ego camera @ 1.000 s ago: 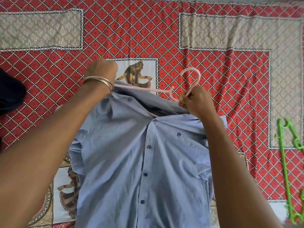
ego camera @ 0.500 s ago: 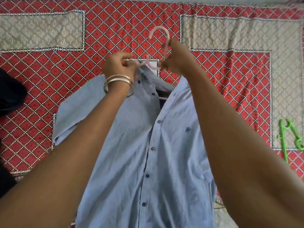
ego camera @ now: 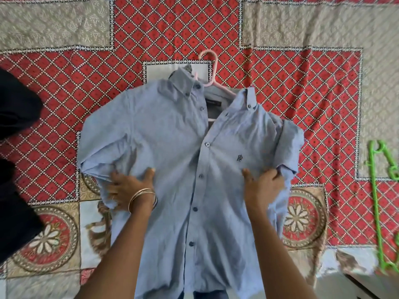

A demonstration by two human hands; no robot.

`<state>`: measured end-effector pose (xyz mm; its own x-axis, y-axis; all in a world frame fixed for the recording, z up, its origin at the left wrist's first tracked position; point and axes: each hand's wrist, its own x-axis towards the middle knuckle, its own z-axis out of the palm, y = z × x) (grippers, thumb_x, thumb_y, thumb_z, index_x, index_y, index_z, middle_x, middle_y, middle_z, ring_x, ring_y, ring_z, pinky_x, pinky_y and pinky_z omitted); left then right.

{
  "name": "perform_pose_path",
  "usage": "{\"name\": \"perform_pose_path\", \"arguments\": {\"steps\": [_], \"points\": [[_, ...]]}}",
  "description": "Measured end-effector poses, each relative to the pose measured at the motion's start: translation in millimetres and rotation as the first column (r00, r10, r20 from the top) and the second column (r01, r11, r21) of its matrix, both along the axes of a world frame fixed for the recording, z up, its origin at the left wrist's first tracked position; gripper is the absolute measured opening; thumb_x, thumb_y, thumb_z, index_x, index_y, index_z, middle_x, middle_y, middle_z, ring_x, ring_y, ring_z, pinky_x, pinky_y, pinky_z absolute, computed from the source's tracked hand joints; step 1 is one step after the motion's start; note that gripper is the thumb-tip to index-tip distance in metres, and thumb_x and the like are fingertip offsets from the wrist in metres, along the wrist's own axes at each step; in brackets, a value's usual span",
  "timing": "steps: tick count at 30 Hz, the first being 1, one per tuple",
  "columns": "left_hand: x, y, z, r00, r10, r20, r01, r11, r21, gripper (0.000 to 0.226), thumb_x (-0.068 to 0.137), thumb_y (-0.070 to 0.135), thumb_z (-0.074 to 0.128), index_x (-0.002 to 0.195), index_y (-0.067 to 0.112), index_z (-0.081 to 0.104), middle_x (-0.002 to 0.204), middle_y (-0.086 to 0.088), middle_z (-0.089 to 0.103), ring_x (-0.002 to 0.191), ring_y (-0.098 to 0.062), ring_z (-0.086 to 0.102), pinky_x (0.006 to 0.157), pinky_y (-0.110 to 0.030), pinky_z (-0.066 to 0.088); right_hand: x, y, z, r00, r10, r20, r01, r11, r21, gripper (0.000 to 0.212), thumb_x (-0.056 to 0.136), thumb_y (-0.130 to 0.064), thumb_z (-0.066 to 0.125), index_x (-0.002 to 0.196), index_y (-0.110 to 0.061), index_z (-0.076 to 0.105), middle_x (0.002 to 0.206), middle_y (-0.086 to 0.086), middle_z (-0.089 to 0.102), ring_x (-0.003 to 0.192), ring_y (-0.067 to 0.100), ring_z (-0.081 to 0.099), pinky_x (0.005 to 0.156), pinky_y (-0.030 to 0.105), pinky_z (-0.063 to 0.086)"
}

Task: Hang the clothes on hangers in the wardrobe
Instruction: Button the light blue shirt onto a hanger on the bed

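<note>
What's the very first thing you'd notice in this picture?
A big light blue shirt is spread across the middle of a bright red patterned bedsheet, with a pink hanger poking out of its collar. The left hand and right hand press on the shirt's sides. A green hanger lies at the right edge.

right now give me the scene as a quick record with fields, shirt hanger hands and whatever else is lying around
shirt: light blue button-up shirt, front up on the patterned bedsheet, top buttons undone
hanger: pink hanger inside the collar, hook sticking out above
left hand: left hand on the shirt's side, fingers spread on the cloth
right hand: right hand grips the cloth by the sleeve
spare: green hanger at the right edge
other: dark garment at the left edge
</note>
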<state>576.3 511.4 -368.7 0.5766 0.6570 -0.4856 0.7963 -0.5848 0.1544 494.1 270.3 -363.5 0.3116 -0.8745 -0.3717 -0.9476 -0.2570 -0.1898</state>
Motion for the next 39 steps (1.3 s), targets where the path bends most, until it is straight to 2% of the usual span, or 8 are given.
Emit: {"name": "perform_pose_path", "arguments": {"steps": [6,11,14,18,25,30,35,39], "points": [[-3,2,10,0.993,-0.048,0.107,0.068,0.979,-0.191,0.066,0.069,0.048,0.072,0.108,-0.003,0.061,0.110,-0.030,0.063,0.102,-0.046,0.059,0.086,-0.050,0.047,-32,18,8,0.951,-0.238,-0.195,0.261,0.960,0.099,0.106,0.066,-0.054,0.080,0.143,-0.003,0.026,0.139,0.025,0.038,0.128,0.044,0.037,0.098,0.057,0.034],[-16,7,11,0.964,0.236,0.125,-0.109,0.776,-0.621,0.053,0.060,0.032,0.075,0.106,0.006,0.068,0.106,-0.014,0.069,0.103,-0.032,0.065,0.092,-0.048,0.051,-44,10,11,0.966,-0.260,-0.009,0.257,0.950,0.174,0.031,0.085,-0.025,0.064,0.112,-0.009,0.063,0.112,0.021,0.062,0.113,0.042,0.052,0.095,0.051,0.040],[-21,16,22,0.978,0.189,0.086,-0.077,0.717,-0.692,0.048,0.071,0.015,0.081,0.114,0.003,0.065,0.105,-0.009,0.069,0.095,-0.024,0.066,0.089,-0.042,0.053,-55,18,25,0.935,-0.175,0.308,0.168,0.985,0.050,0.015,0.085,-0.009,0.063,0.095,0.003,0.064,0.088,0.021,0.059,0.093,0.040,0.055,0.075,0.036,0.034],[-24,32,32,0.993,0.104,0.049,-0.041,0.715,-0.698,0.039,0.071,0.005,0.080,0.107,0.006,0.063,0.095,-0.006,0.066,0.073,-0.013,0.061,0.070,-0.028,0.051,-86,23,46,0.850,-0.286,0.442,0.193,0.951,0.243,0.015,0.097,-0.015,0.054,0.104,-0.001,0.055,0.079,-0.004,0.055,0.082,0.022,0.053,0.065,0.022,0.031],[-49,72,23,0.847,-0.319,-0.426,0.251,0.945,-0.208,0.093,0.063,0.024,0.088,0.138,0.001,0.038,0.141,-0.027,0.041,0.127,-0.044,0.043,0.104,-0.051,0.037,-115,33,43,0.958,-0.041,-0.282,0.064,0.995,0.072,0.045,0.091,-0.018,0.056,0.130,-0.001,0.040,0.126,0.029,0.047,0.116,0.044,0.046,0.090,0.050,0.041],[-60,25,36,0.931,-0.363,0.043,0.336,0.896,0.291,0.068,0.069,0.018,0.076,0.125,0.006,0.041,0.120,-0.033,0.044,0.109,-0.048,0.046,0.089,-0.058,0.038,-63,47,42,0.954,0.292,0.064,-0.276,0.943,-0.183,0.025,0.069,0.001,0.063,0.093,-0.006,0.059,0.101,0.023,0.055,0.094,0.041,0.050,0.075,0.042,0.039],[-30,-22,16,0.665,-0.593,0.453,0.707,0.695,-0.128,0.024,0.074,-0.008,0.062,0.094,0.002,0.070,0.092,-0.023,0.061,0.080,-0.039,0.062,0.076,-0.030,0.040,13,75,28,0.859,0.363,0.360,-0.469,0.841,0.270,0.008,0.084,-0.012,0.068,0.085,-0.005,0.064,0.083,0.014,0.066,0.084,0.035,0.060,0.072,0.036,0.038],[5,-50,-8,0.726,-0.523,0.446,0.678,0.654,-0.337,0.021,0.080,0.001,0.059,0.092,0.007,0.075,0.093,-0.015,0.072,0.087,-0.031,0.067,0.082,-0.029,0.046,51,90,12,0.923,0.334,0.190,-0.381,0.857,0.348,0.032,0.090,-0.034,0.065,0.107,-0.007,0.058,0.111,0.012,0.064,0.106,0.032,0.058,0.081,0.036,0.042]]}}
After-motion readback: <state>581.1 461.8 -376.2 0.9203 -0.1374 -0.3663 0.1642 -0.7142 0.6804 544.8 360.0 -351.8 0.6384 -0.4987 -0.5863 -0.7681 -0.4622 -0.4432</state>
